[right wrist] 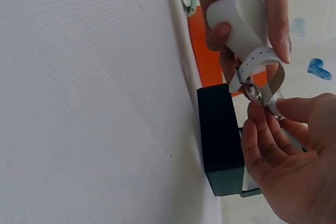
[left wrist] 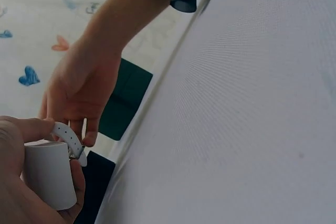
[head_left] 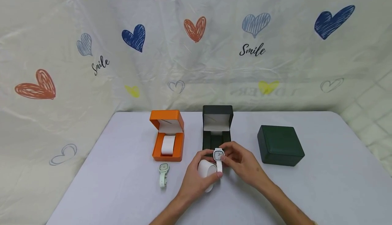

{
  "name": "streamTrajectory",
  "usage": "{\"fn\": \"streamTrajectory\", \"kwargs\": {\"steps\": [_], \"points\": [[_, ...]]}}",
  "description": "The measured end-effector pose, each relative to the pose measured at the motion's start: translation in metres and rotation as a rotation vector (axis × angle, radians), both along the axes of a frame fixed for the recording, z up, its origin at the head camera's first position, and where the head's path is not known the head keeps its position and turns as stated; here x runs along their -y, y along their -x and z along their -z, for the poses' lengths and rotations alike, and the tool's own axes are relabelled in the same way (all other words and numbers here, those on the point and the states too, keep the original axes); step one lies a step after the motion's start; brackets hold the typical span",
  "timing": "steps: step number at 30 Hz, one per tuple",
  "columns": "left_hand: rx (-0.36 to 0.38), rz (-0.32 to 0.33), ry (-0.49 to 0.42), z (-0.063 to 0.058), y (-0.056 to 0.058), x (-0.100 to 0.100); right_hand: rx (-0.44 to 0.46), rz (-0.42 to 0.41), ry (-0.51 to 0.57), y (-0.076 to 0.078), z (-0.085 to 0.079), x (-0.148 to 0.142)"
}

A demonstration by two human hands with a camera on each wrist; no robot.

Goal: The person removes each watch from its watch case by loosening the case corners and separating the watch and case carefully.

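Over the table in front of the black box, my left hand (head_left: 191, 180) grips a white watch cushion (head_left: 203, 169). Its thumb also touches the strap of a white watch (head_left: 218, 154). My right hand (head_left: 245, 165) pinches this watch at its case, fingertips on the edge of the square dial. In the right wrist view the strap (right wrist: 262, 56) forms a loop, with its buckle fastened, beside the end of the cushion (right wrist: 236, 22). The cushion is not inside the loop. In the left wrist view the holed strap (left wrist: 67, 135) arches above the cushion's end.
Just beyond my hands stands an open black box (head_left: 217, 109). To its left is an open orange box (head_left: 166, 115) with a white cushion (head_left: 168, 145) inside. A pale green watch (head_left: 163, 176) lies before it. At right sits a closed dark green box (head_left: 281, 145).
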State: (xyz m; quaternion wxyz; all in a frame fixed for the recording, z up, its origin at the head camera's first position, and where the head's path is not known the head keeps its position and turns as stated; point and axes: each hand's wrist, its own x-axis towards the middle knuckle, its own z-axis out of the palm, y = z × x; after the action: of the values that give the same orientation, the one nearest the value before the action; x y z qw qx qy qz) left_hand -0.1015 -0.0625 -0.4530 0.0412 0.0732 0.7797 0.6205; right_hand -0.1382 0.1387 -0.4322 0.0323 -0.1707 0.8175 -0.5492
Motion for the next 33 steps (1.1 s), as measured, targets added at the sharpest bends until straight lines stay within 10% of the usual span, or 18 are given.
{"fn": "streamTrajectory", "kwargs": {"steps": [33], "points": [[0.094, 0.06, 0.107, 0.011, -0.02, 0.006, 0.123, -0.086, -0.059, -0.008, 0.011, -0.003]]}}
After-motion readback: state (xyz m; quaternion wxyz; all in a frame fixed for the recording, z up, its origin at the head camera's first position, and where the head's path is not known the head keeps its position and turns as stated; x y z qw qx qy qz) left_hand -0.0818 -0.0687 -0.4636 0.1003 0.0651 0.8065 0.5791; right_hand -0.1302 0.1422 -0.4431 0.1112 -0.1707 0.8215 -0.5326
